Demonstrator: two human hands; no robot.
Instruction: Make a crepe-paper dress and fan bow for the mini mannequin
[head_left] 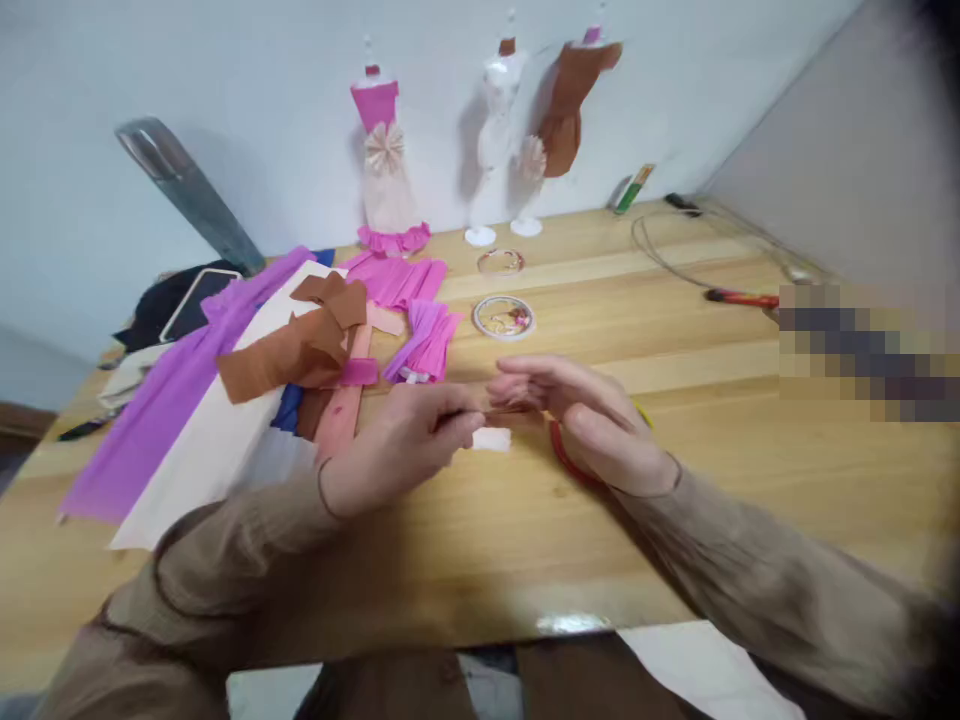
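from here, the thin brown piece (516,419) by the left hand (405,430) is blurred; the right hand (607,425) partly covers something red (564,456) past four o'clock; blocky blur (870,350) masks three.

Bare wood on the table (450,590) gives a hand room to pass along the near side, and another way runs far to the right of the round dish (504,318), up to the loose cable (660,262) and the red-and-black tool (739,298). The left hand (409,435) and right hand (600,425) fill the middle, a red curved handle (568,455) lying beneath the latter. Piled coloured paper (142,440) blocks the left; three dress forms (386,180) bar the far side.
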